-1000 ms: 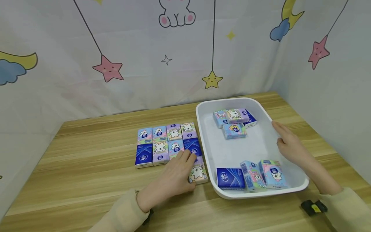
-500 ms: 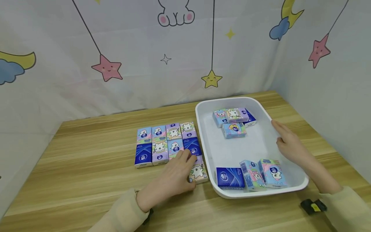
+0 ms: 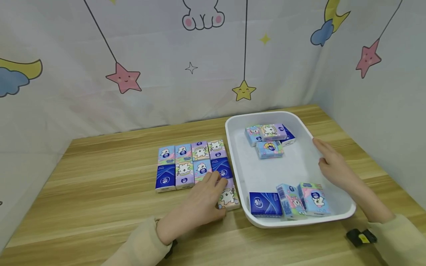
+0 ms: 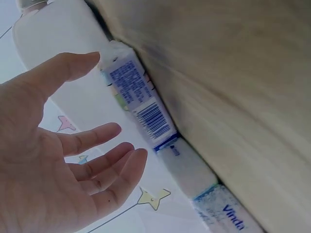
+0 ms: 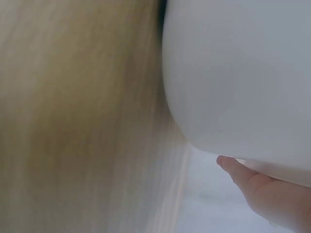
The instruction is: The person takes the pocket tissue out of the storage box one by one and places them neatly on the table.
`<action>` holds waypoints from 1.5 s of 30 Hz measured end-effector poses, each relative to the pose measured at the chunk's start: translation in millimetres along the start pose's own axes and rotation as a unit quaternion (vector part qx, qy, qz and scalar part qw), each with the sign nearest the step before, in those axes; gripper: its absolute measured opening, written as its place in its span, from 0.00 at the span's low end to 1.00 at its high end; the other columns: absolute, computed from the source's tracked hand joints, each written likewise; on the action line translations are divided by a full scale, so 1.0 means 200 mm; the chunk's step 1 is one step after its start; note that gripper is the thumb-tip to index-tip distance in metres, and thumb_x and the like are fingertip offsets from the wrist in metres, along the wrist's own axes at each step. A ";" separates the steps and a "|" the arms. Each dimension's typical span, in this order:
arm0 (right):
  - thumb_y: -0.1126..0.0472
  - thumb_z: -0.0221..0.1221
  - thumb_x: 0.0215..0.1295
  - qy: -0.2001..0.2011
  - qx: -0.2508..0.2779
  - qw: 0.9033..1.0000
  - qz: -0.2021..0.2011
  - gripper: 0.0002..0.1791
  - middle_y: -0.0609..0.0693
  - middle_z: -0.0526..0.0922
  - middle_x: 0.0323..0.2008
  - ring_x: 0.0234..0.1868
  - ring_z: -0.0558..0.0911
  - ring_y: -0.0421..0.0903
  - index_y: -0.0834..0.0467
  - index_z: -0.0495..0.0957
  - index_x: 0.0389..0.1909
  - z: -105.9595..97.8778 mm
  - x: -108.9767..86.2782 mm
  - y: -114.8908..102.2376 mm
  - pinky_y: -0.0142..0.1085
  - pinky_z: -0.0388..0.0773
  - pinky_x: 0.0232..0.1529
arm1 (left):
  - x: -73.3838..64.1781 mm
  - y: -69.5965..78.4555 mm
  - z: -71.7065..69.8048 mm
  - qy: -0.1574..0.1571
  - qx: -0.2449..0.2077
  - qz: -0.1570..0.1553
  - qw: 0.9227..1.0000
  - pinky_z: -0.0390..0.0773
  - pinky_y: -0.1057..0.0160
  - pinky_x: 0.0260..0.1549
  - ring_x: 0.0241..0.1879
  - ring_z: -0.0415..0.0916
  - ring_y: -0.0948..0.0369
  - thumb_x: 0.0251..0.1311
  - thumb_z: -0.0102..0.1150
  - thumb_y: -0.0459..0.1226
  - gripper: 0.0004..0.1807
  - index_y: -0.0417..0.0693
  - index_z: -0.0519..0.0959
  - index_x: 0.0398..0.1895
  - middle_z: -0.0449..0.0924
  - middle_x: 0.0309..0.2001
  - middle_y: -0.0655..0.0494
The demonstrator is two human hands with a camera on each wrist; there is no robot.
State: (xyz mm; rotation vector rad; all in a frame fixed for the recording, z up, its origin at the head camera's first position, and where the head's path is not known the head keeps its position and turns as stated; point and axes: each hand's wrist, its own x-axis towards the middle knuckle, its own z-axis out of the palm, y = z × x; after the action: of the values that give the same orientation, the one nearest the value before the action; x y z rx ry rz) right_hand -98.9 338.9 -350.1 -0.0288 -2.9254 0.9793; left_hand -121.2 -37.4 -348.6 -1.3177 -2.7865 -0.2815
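In the head view, my left hand [image 3: 199, 201] is over a tissue pack [image 3: 229, 197] at the near right of a block of packs. Its thumb lies by the near end and its fingertips by the far end. In the left wrist view, the fingers are loosely bent and spread apart beside a pack with a barcode [image 4: 141, 107]. My right hand [image 3: 336, 166] holds the right rim of a white tray [image 3: 276, 224], its thumb over the edge. Little of that hand appears in the right wrist view. Pink, blue and purple packs [image 3: 269, 149] and a dark blue pack [image 3: 265, 204] lie inside.
Several packs [image 3: 184, 171] lie in close rows on the wooden table [image 3: 100, 184], left of the tray. A printed cloth [image 3: 159, 103] hangs along the back and sides. A black strap piece with a yellow mark [image 3: 361, 237] is by the right cuff.
Both hands, the packs and the tray keep their places. Only a very slight shift of the whole head view shows.
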 end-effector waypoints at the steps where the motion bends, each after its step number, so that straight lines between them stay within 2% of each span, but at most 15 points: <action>1: 0.74 0.37 0.66 0.000 0.001 1.000 0.000 0.34 0.73 0.46 0.72 0.69 0.49 0.76 0.68 0.43 0.73 0.00 0.00 0.00 0.68 0.50 0.65 | 0.00 0.00 -0.01 0.005 0.003 0.001 1.000 0.70 0.70 0.31 0.40 0.65 0.60 0.42 0.73 0.49 0.34 0.44 0.73 0.53 0.71 0.43 0.53; 6: 0.74 0.37 0.66 0.001 -0.002 1.000 -0.003 0.34 0.74 0.46 0.72 0.69 0.50 0.76 0.68 0.43 0.73 -0.01 0.00 -0.01 0.68 0.50 0.65 | 0.01 0.03 -0.07 0.029 0.007 0.000 1.000 0.73 0.69 0.33 0.40 0.67 0.60 0.48 0.70 0.50 0.32 0.44 0.74 0.54 0.72 0.44 0.53; 11: 0.74 0.37 0.66 0.002 -0.002 1.000 -0.003 0.33 0.74 0.46 0.71 0.69 0.50 0.76 0.68 0.43 0.73 -0.01 0.00 0.00 0.68 0.50 0.65 | 0.04 0.07 -0.13 0.058 -0.015 0.007 0.998 0.71 0.70 0.31 0.37 0.67 0.63 0.54 0.66 0.47 0.28 0.44 0.74 0.55 0.74 0.44 0.55; 13: 0.74 0.37 0.66 0.003 -0.003 1.000 -0.004 0.33 0.74 0.46 0.71 0.69 0.50 0.76 0.69 0.44 0.73 -0.01 0.00 0.00 0.68 0.51 0.65 | 0.06 0.09 -0.15 0.058 -0.027 0.010 0.998 0.73 0.69 0.33 0.38 0.69 0.63 0.56 0.64 0.47 0.27 0.44 0.74 0.56 0.74 0.46 0.55; 18: 0.74 0.37 0.66 0.007 -0.007 1.000 -0.007 0.33 0.74 0.48 0.71 0.68 0.51 0.76 0.69 0.44 0.73 -0.01 0.00 0.00 0.68 0.51 0.64 | 0.12 0.16 -0.18 0.040 -0.041 0.026 0.998 0.79 0.62 0.42 0.47 0.74 0.60 0.59 0.61 0.53 0.31 0.46 0.71 0.61 0.75 0.53 0.54; 23: 0.74 0.37 0.66 -0.002 -0.005 1.000 0.000 0.33 0.74 0.46 0.72 0.69 0.50 0.76 0.68 0.43 0.73 0.00 0.00 -0.01 0.68 0.51 0.65 | 0.19 0.23 -0.18 0.022 -0.039 0.045 0.998 0.79 0.63 0.46 0.51 0.76 0.61 0.58 0.59 0.56 0.35 0.47 0.69 0.63 0.75 0.57 0.55; 30: 0.74 0.37 0.66 -0.005 -0.003 1.000 0.005 0.34 0.73 0.45 0.72 0.69 0.50 0.76 0.67 0.42 0.74 0.00 0.01 -0.01 0.68 0.51 0.65 | 0.25 0.30 -0.18 -0.024 -0.058 0.056 0.996 0.73 0.61 0.61 0.64 0.70 0.57 0.58 0.58 0.60 0.41 0.46 0.63 0.69 0.69 0.66 0.53; 35: 0.75 0.38 0.65 0.005 -0.006 1.000 -0.005 0.34 0.74 0.47 0.71 0.69 0.50 0.76 0.68 0.43 0.73 0.00 0.01 0.00 0.68 0.51 0.65 | 0.29 0.35 -0.15 -0.024 -0.031 0.080 0.996 0.74 0.62 0.60 0.64 0.71 0.57 0.56 0.57 0.63 0.45 0.44 0.63 0.69 0.70 0.66 0.51; 39: 0.75 0.37 0.65 0.006 -0.003 1.000 -0.009 0.34 0.75 0.47 0.71 0.69 0.50 0.76 0.69 0.44 0.73 0.00 0.00 0.00 0.68 0.50 0.65 | 0.33 0.40 -0.12 -0.040 -0.018 0.088 0.995 0.75 0.64 0.58 0.61 0.73 0.59 0.53 0.58 0.64 0.47 0.44 0.64 0.69 0.72 0.64 0.52; 45: 0.74 0.38 0.65 0.010 -0.006 1.000 -0.011 0.33 0.75 0.48 0.71 0.68 0.51 0.77 0.69 0.45 0.73 0.00 0.00 0.00 0.68 0.51 0.65 | 0.37 0.44 -0.07 -0.081 -0.054 0.069 0.993 0.75 0.68 0.57 0.60 0.73 0.63 0.51 0.60 0.65 0.47 0.47 0.64 0.69 0.72 0.63 0.57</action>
State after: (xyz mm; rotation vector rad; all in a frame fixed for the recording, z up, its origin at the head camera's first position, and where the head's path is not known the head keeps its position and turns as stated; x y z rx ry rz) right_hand -98.3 339.5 -349.3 -0.0078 -2.9069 0.9529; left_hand -101.5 70.9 -312.5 -1.6174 -2.8268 -0.3391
